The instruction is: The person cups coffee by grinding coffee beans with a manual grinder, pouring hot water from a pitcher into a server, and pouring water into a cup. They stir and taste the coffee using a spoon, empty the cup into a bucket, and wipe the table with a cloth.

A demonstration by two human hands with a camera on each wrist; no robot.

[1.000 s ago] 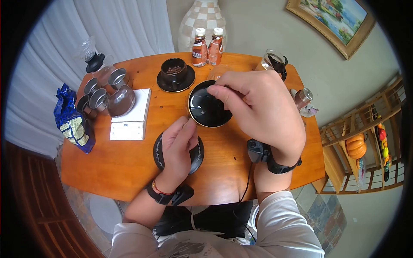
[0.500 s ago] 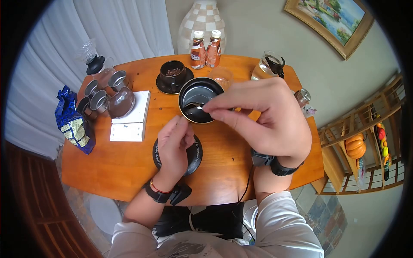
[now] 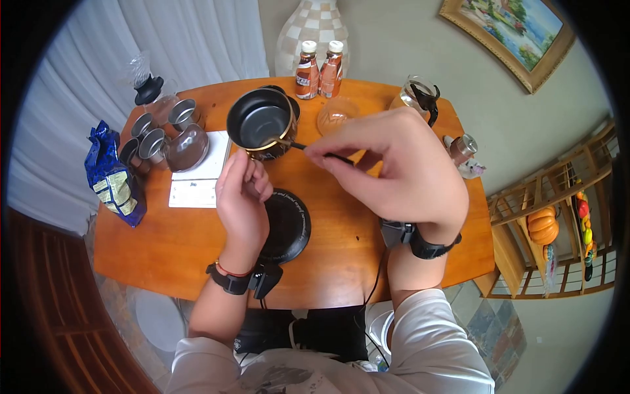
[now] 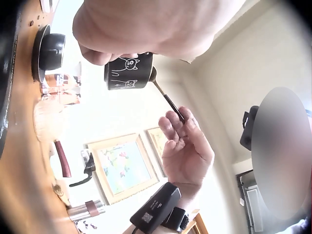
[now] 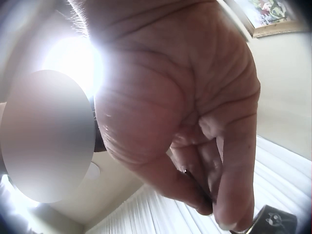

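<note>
A black pot-like mug (image 3: 259,121) with a gold rim and white cat drawings is lifted over the table, tilted so its dark inside faces me. My left hand (image 3: 241,203) grips it at its near side, fingers curled; the handle is hidden by the hand. My right hand (image 3: 403,174) pinches the dark handle of a small spoon (image 3: 298,146) between thumb and fingers. The gold-coloured spoon bowl is right at the mug's rim; in the left wrist view the spoon (image 4: 168,100) slants from the mug (image 4: 127,73) to the fingers.
Below the left hand lies a round black coaster (image 3: 289,226) with white lettering. A white scale (image 3: 195,194), metal cups (image 3: 154,144) and a blue bag (image 3: 115,177) stand left. Two bottles (image 3: 307,72), a clear glass dish (image 3: 336,113) and a glass pitcher (image 3: 413,95) stand farther back.
The mug and left hand have moved left and away, now overlapping the cup of beans behind. Within the mug half a second ago, the spoon now shows at its near right rim.
</note>
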